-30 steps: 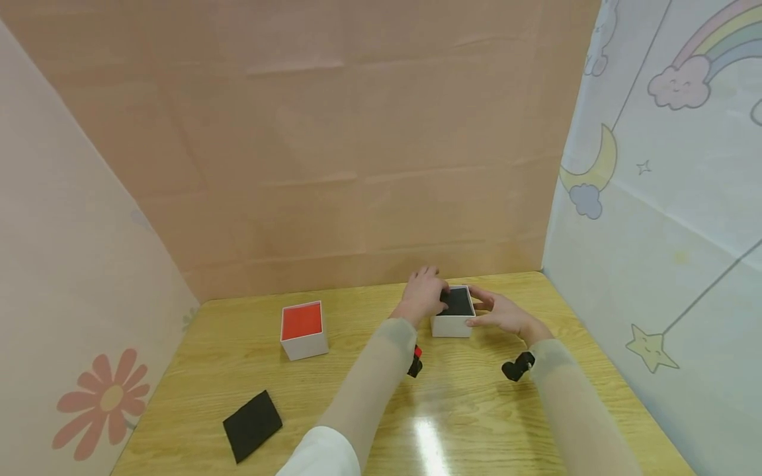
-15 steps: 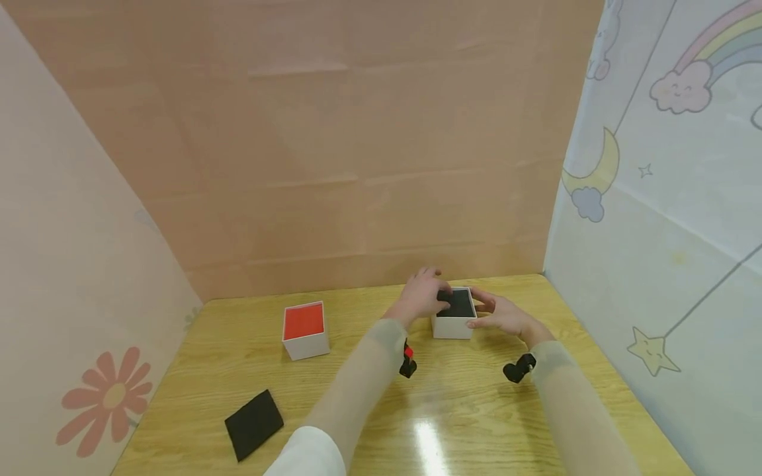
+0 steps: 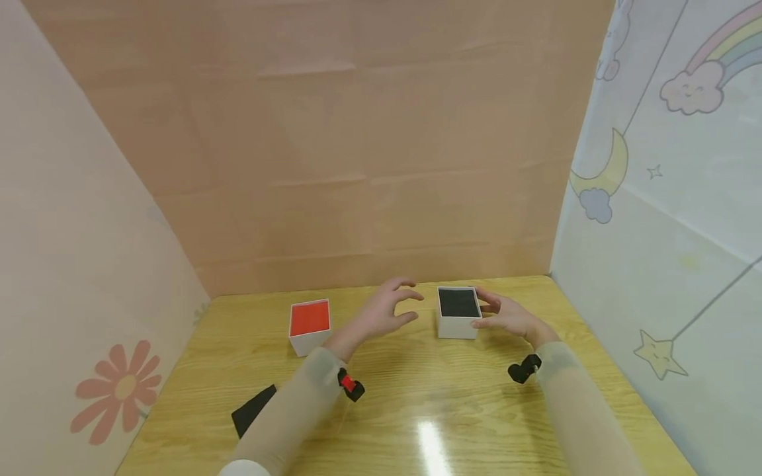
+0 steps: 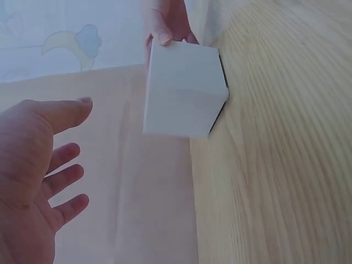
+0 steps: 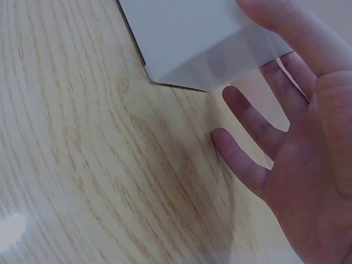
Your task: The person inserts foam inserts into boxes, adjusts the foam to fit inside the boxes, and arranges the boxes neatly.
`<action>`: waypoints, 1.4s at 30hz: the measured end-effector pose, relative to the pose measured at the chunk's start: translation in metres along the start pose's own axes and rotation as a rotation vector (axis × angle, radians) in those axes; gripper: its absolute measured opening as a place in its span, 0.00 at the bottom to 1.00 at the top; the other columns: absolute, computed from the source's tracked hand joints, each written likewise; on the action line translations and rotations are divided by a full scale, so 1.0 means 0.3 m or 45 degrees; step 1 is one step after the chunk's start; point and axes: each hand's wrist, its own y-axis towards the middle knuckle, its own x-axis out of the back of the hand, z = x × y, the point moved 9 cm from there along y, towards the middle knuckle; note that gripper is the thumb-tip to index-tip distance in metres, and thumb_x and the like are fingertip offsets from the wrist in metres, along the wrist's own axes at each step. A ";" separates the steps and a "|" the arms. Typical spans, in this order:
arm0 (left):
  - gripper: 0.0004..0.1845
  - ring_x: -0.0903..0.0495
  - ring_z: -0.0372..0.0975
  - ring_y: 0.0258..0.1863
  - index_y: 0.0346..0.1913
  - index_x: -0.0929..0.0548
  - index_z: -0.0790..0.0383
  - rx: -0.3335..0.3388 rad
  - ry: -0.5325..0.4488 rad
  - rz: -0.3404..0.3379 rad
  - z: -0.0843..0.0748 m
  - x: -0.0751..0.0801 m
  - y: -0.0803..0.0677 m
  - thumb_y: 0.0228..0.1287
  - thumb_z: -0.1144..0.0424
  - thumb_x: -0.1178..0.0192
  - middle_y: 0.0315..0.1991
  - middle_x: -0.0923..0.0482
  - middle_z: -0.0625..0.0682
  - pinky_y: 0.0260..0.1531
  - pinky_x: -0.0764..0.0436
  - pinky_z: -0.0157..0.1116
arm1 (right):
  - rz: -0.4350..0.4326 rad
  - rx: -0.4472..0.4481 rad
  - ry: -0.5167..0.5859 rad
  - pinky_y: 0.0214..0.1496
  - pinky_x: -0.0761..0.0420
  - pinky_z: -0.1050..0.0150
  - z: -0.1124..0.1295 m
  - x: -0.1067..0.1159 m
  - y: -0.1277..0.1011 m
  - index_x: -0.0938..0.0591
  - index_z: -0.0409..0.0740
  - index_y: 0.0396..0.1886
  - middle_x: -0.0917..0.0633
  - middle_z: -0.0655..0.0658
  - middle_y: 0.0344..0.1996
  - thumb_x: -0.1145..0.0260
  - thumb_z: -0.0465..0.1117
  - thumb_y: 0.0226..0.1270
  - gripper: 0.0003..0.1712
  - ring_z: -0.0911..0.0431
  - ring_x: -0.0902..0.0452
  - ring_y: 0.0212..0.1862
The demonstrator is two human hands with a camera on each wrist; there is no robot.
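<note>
A small white box (image 3: 457, 326) with a black panel (image 3: 458, 303) in its top stands toward the back right of the table. My right hand (image 3: 506, 316) holds this box at its right side, thumb at the near corner and fingers reaching toward the far one. Left of the box, with a gap between, my left hand (image 3: 383, 311) hovers with fingers spread and loosely bent. Nothing is in its grasp; in the left wrist view, thumb and fingers stand apart beside the white box (image 4: 184, 91).
Behind my left forearm is a second white box (image 3: 307, 342) topped with a red panel (image 3: 309, 318). A black square sheet (image 3: 253, 410) lies at front left, partly hidden by that arm. Upright sheets border the wooden table (image 3: 476, 410) at the back and sides.
My left hand has come off the black panel and moved left, away from the box. The right hand stays at the box. The left forearm now covers part of the black sheet.
</note>
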 end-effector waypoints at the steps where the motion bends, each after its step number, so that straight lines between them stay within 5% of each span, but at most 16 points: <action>1: 0.20 0.30 0.51 0.74 0.65 0.14 0.52 0.003 -0.024 -0.022 0.010 0.022 -0.034 0.74 0.57 0.29 0.74 0.29 0.57 0.71 0.26 0.51 | 0.004 0.004 -0.010 0.72 0.28 0.37 0.001 0.001 0.002 0.50 0.39 0.88 0.45 0.29 0.84 0.22 0.42 0.70 0.60 0.27 0.38 0.77; 6: 0.22 0.27 0.51 0.72 0.67 0.15 0.53 0.050 -0.091 -0.145 0.085 0.119 -0.211 0.72 0.60 0.27 0.73 0.28 0.53 0.64 0.20 0.52 | 0.000 -0.014 -0.001 0.73 0.30 0.37 -0.002 0.010 0.004 0.51 0.40 0.89 0.46 0.30 0.84 0.22 0.43 0.70 0.60 0.28 0.38 0.78; 15: 0.23 0.22 0.55 0.66 0.65 0.15 0.62 0.262 -0.098 -0.353 0.288 0.286 -0.532 0.70 0.61 0.26 0.66 0.21 0.56 0.63 0.21 0.59 | -0.001 -0.008 0.011 0.71 0.26 0.44 -0.007 0.015 -0.004 0.51 0.39 0.88 0.46 0.30 0.84 0.22 0.42 0.70 0.60 0.28 0.38 0.77; 20: 0.24 0.20 0.55 0.60 0.63 0.16 0.64 0.404 -0.036 -0.328 0.388 0.303 -0.719 0.69 0.58 0.25 0.61 0.18 0.56 0.57 0.19 0.60 | -0.013 0.006 0.005 0.71 0.26 0.43 -0.008 0.021 -0.012 0.51 0.37 0.88 0.47 0.30 0.84 0.22 0.41 0.70 0.60 0.27 0.38 0.77; 25: 0.33 0.21 0.58 0.61 0.67 0.20 0.69 0.554 0.022 -0.221 0.429 0.284 -0.875 0.67 0.53 0.23 0.63 0.21 0.62 0.58 0.20 0.61 | -0.008 0.002 0.003 0.70 0.25 0.49 -0.007 0.027 -0.025 0.52 0.38 0.88 0.48 0.30 0.85 0.22 0.41 0.70 0.60 0.27 0.39 0.77; 32: 0.44 0.22 0.63 0.59 0.66 0.21 0.74 0.599 0.117 0.007 0.401 0.247 -0.959 0.62 0.39 0.24 0.62 0.23 0.66 0.56 0.20 0.63 | -0.012 -0.028 0.013 0.67 0.23 0.55 -0.004 0.042 -0.054 0.53 0.41 0.89 0.49 0.30 0.85 0.22 0.42 0.70 0.61 0.27 0.39 0.78; 37: 0.47 0.23 0.56 0.57 0.64 0.20 0.69 0.646 0.099 0.126 0.395 0.223 -0.991 0.55 0.34 0.21 0.61 0.23 0.61 0.54 0.19 0.59 | -0.008 -0.025 0.015 0.67 0.23 0.57 -0.001 0.043 -0.054 0.53 0.40 0.89 0.49 0.30 0.85 0.23 0.42 0.71 0.60 0.27 0.39 0.77; 42: 0.50 0.25 0.52 0.55 0.64 0.21 0.67 0.638 0.052 0.203 0.383 0.199 -1.009 0.49 0.32 0.19 0.61 0.25 0.58 0.52 0.20 0.57 | -0.015 -0.038 0.017 0.72 0.26 0.45 -0.003 0.045 -0.052 0.52 0.40 0.89 0.49 0.31 0.85 0.23 0.41 0.70 0.60 0.27 0.39 0.78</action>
